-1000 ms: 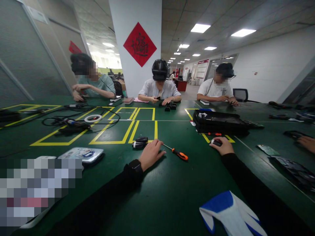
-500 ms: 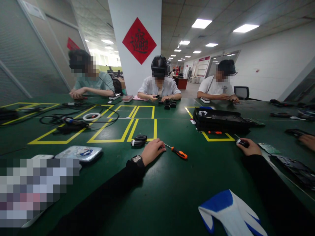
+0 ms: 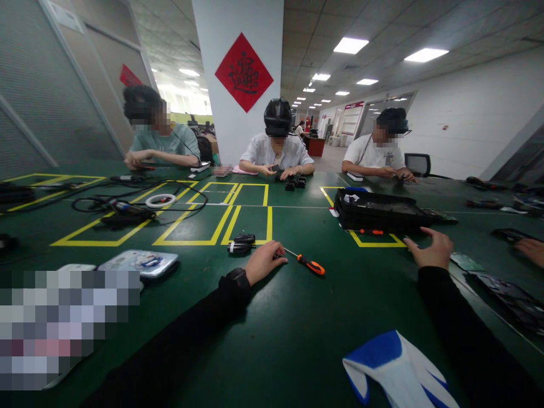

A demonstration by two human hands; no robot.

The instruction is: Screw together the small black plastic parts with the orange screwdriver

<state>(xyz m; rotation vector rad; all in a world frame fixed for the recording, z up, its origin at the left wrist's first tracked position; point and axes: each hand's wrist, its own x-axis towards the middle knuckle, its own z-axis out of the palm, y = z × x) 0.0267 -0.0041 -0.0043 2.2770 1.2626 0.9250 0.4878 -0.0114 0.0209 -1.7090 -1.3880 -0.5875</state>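
My left hand [image 3: 266,262] rests on the green table with its fingers curled in; whatever lies under the fingertips is hidden. Just to its left are black screwdriver handles [image 3: 241,245]. On its other side lies a screwdriver with an orange and black handle [image 3: 311,264], its thin shaft pointing toward my fingers. Farther right, my right hand [image 3: 432,249] is raised slightly with thumb and forefinger spread apart. A small dark piece shows by its fingers, too little to name. In front of that hand sits a black tray-like casing [image 3: 378,208], beside a small orange-handled tool [image 3: 372,232].
A blue and white glove [image 3: 395,362] lies near the front edge. Green circuit boards [image 3: 467,262] and dark parts lie at right, by another person's hand [image 3: 530,246]. Cables [image 3: 123,209], a white ring [image 3: 160,201] and a tin [image 3: 138,264] are at left. Three people sit opposite.
My right hand has let go of the black-handled screwdriver, and its fingers have spread apart. My left hand has stayed almost where it was. The view has shifted slightly.
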